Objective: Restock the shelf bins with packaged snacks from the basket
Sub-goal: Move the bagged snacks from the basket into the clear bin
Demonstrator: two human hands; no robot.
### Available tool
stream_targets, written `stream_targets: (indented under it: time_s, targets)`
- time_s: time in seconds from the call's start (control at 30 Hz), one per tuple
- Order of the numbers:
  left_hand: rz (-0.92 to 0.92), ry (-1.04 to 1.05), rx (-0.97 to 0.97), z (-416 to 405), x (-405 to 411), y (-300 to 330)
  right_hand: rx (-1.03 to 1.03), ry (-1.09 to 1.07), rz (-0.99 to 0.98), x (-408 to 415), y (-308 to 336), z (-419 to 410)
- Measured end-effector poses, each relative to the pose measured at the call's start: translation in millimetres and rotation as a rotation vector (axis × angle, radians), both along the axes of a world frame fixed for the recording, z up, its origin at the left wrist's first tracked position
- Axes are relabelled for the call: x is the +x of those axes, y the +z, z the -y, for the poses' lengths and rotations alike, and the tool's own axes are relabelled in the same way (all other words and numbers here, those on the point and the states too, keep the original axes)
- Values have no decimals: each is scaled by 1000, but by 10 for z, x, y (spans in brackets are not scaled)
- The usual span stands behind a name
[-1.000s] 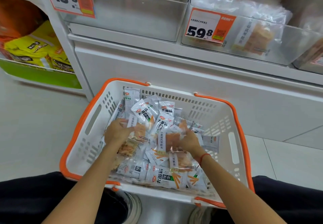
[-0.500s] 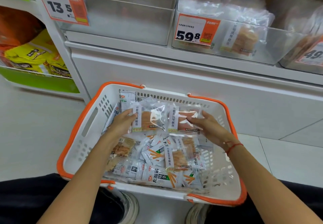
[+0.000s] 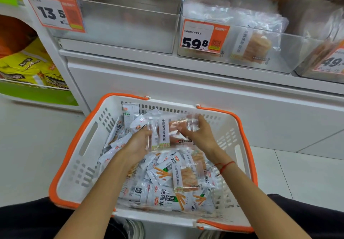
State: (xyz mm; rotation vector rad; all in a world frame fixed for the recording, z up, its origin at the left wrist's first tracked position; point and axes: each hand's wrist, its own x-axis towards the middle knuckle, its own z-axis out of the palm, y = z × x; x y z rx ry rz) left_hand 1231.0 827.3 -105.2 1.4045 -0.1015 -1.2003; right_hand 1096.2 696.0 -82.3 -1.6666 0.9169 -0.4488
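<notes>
Closer together now, both hands (image 3: pixel 173 138) grip clear packets (image 3: pixel 168 131) above the basket (image 3: pixel 242 145) rim.

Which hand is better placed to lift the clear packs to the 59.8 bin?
Right, probably. The right hand grips the clear packs nearest the 59.8 bin; the left hand holds their far side.

Our two bare arms reach forward from the near edge, side by side. Our left hand (image 3: pixel 138 142) is on the left, its back facing up and its fingers curled in toward the right, pinching the left edge of a clear snack packet (image 3: pixel 167 132). Our right hand (image 3: pixel 200 133) is just to the right of it, a little farther out, fingers bent over the right side of the same packet. Our right wrist has a thin red string (image 3: pixel 224 166) tied round it.
</notes>
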Motion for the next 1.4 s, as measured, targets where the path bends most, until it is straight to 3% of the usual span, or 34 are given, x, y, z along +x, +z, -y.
stream_targets:
  time_s: [0.1, 0.3, 0.43, 0.6, 0.8, 0.97, 1.13, 1.27, 1.4]
  targets:
    - [-24, 12, -9, 39, -37, 60, -51, -45, -37, 9, -48, -18]
    - [-111, 40, -81, 151, -188, 284, 174, -48, -42, -74, -10, -27]
    - [-47, 15, -75, 257, -284, 535, 96, -126, -21, -109, 160, 50]
    - [359, -216, -102, 382, -443, 977, 10, -108, 37, -194, 736, 337]
    - [714, -185, -327, 776, -548, 1704, -220, 79, 106, -502, 1797, 832]
    - [993, -132, -406, 1342, -496, 2361, -505, -2, 260, -697, 2426, 1220]
    - [1129, -150, -427, 1948, -416, 2771, -748, -180, 374, -695, 2552, 1541]
    - [1283, -208, -245, 2189, -318, 2768, -717, -193, 309, -645, 2440, 1771]
    - [1305, -170, -227, 2279, -250, 2774, -710, -211, 262, -572, 2444, 1918]
